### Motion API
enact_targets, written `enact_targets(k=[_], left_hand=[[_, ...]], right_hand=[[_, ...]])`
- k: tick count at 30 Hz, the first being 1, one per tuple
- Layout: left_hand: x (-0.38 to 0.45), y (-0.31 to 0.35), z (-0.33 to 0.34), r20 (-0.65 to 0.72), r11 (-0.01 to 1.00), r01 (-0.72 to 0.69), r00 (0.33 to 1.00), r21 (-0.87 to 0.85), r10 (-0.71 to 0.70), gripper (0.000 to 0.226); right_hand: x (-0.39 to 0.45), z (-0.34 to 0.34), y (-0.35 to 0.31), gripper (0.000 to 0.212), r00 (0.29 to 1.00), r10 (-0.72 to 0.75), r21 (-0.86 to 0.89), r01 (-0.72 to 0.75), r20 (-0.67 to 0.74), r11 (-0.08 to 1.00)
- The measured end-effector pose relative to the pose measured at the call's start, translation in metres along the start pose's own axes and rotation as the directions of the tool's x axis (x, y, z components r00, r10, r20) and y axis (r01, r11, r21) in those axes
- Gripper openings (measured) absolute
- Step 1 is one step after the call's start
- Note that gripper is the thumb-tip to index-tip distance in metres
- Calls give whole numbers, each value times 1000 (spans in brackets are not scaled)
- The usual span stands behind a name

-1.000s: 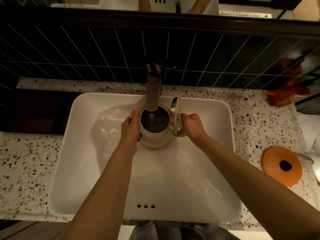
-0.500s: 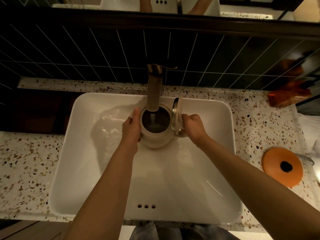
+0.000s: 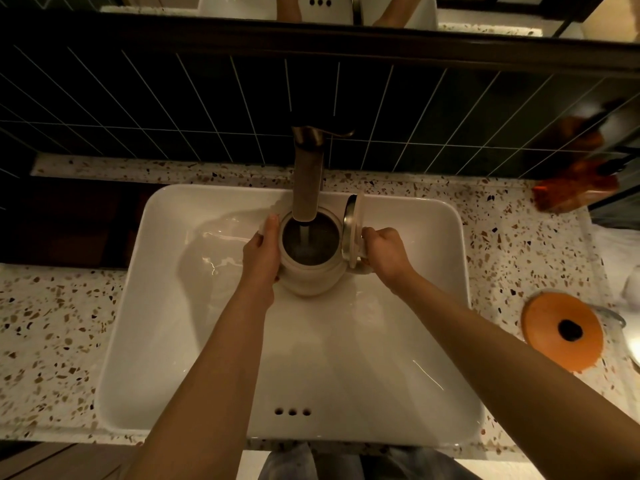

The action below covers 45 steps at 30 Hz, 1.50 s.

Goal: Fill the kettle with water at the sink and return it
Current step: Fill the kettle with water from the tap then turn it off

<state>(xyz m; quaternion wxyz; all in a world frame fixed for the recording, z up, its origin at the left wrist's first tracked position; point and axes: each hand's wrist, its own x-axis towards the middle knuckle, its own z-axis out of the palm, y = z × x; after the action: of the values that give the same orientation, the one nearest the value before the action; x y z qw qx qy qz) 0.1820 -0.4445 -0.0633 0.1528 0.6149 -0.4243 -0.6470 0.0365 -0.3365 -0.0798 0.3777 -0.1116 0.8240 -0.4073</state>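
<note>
A cream kettle [image 3: 313, 280] hangs over the white sink [image 3: 166, 306], right under the brushed metal tap [image 3: 307, 181]. Its hinged lid [image 3: 351, 230] stands open on the right side. A thin stream of water runs from the tap into the kettle's dark mouth. My left hand [image 3: 261, 254] cups the kettle's left wall, with the thumb up along the rim. My right hand [image 3: 386, 256] is closed around the handle on the right, just behind the lid.
Speckled terrazzo counter [image 3: 52, 323] surrounds the sink. An orange round lid with a black knob [image 3: 562, 330] sits at the right, an orange packet [image 3: 575, 188] at the far right back. Dark tiled wall [image 3: 173, 109] rises behind the tap.
Both hands and the kettle stay in the same spot under the running tap; only the view shifted very slightly.
</note>
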Motion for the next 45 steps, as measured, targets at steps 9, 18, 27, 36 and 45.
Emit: enact_targets(k=[9,18,27,36,45], left_hand=[[-5,2,-2,3,999,34,999,-39,-34,29],[-5,14,-5,-54,980,-195,980,-46,193,33],[-10,82,13,349,321,-870,453,373,820,45],[-1,92,30,611,22,-924,270,381,744,45],[1,81,34,619,29,-926,275,377,735,46]], right_hand=[[-2,0,-2,31,1000,0,-13,0,15,1000],[0,-1,-2,31,1000,23,-4,-23,4,1000],[3,-1,0,31,1000,23,-12,-23,0,1000],[5,-2,-1,32,1000,22,-23,-22,-1,999],[7,-3,0,32,1000,17,-27,-17,2,999]])
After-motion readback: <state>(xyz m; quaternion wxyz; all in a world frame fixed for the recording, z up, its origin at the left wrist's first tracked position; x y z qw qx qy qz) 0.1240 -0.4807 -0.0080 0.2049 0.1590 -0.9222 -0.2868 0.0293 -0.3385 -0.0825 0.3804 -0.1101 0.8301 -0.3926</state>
